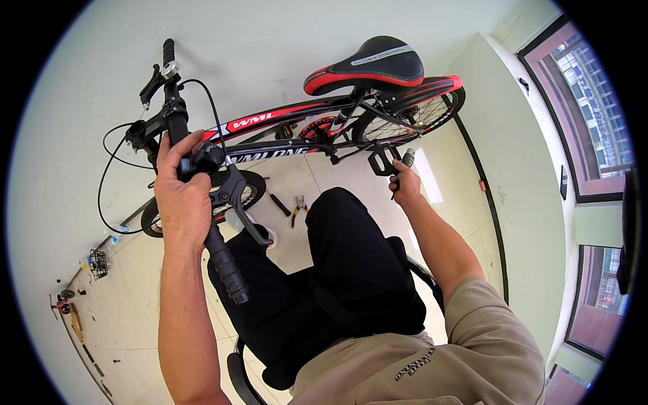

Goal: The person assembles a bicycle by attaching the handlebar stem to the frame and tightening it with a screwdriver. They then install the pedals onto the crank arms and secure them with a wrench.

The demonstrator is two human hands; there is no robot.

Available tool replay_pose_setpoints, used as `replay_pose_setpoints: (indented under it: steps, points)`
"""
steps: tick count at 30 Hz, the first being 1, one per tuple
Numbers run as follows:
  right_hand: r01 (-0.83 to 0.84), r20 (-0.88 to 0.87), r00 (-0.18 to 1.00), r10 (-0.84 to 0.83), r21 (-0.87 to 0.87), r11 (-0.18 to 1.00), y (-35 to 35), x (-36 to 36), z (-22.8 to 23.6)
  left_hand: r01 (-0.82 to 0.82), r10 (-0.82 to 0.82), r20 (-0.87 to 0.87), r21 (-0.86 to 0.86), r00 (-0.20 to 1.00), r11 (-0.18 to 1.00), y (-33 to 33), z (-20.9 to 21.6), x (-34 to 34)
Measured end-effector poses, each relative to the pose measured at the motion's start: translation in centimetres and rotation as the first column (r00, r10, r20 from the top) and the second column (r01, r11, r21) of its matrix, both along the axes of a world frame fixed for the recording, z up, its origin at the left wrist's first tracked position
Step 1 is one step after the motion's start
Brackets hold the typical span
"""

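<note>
A black and red bicycle (270,118) stands across in front of me with its handlebar at the left. My left hand (183,189) closes round the black handlebar (177,121) beside a round black fitting (207,156). Just below this hand are a brake lever (235,189) and a ribbed grip (226,264). My right hand (407,183) is closed on a grey-handled tool (409,157) that looks like a screwdriver; a thin dark end shows below the fingers. Close to that hand is a black pedal (383,162); whether they touch I cannot tell.
Pliers (298,208) with yellow and black handles and a black-handled tool (278,204) lie on the floor beyond my knees. A small black wire basket (98,264) is at the far left. The chair's armrest (243,371) curves beside me. Windows (587,101) line the right.
</note>
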State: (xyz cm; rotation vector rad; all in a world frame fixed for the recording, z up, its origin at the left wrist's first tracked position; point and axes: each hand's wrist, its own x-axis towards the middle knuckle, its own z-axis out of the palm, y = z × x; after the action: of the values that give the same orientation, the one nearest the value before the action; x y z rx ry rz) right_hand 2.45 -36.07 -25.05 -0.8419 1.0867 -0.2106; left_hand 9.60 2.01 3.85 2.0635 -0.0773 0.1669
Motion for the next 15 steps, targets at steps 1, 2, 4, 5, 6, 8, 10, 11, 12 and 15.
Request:
replay_pose_setpoints:
  steps: [1,2,4,5,6,8,10,11,12,15]
  points:
    - [-0.011,-0.028,1.000,0.010,-0.021,1.000,-0.1,0.0,-0.1,0.001,-0.002,-0.008,-0.008,1.000,1.000,-0.1,0.1,-0.1]
    - [-0.022,-0.056,0.998,0.020,-0.042,0.999,-0.3,-0.1,-0.3,0.002,-0.002,-0.008,-0.014,1.000,1.000,-0.2,0.1,-0.1]
    - [0.007,-0.071,0.997,-0.009,-0.026,1.000,-0.8,-0.2,-1.4,0.004,-0.004,-0.007,-0.027,1.000,1.000,-0.3,0.2,-0.1]
    - [0.022,-0.078,0.997,-0.023,-0.019,1.000,-1.1,-0.3,-1.8,0.006,-0.006,-0.004,-0.026,1.000,1.000,-0.3,0.1,-0.1]
    - [0.027,-0.073,0.997,-0.028,-0.009,1.000,-1.4,-0.4,-2.2,0.009,-0.009,0.000,-0.024,1.000,1.000,-0.3,0.1,0.0]
    - [0.031,-0.065,0.997,-0.030,0.014,0.999,-1.2,-0.3,-1.7,0.008,-0.008,0.001,-0.022,1.000,1.000,-0.2,-0.1,0.0]
    - [0.076,-0.015,0.997,-0.075,0.068,0.995,-0.9,-0.3,-0.4,0.008,-0.008,0.002,-0.026,1.000,1.000,-0.1,0.0,0.0]
    - [0.097,0.010,0.995,-0.099,0.094,0.991,-0.8,-0.3,0.1,0.006,-0.006,0.001,-0.021,1.000,1.000,-0.1,0.1,0.0]
    - [0.079,0.026,0.996,-0.082,0.102,0.992,-0.9,-0.3,0.0,0.004,-0.004,0.001,-0.016,1.000,1.000,-0.1,0.1,-0.1]
    - [0.052,0.063,0.996,-0.060,0.117,0.992,-1.3,-0.7,-0.2,0.009,-0.009,0.006,-0.008,1.000,1.000,-0.2,0.1,-0.1]
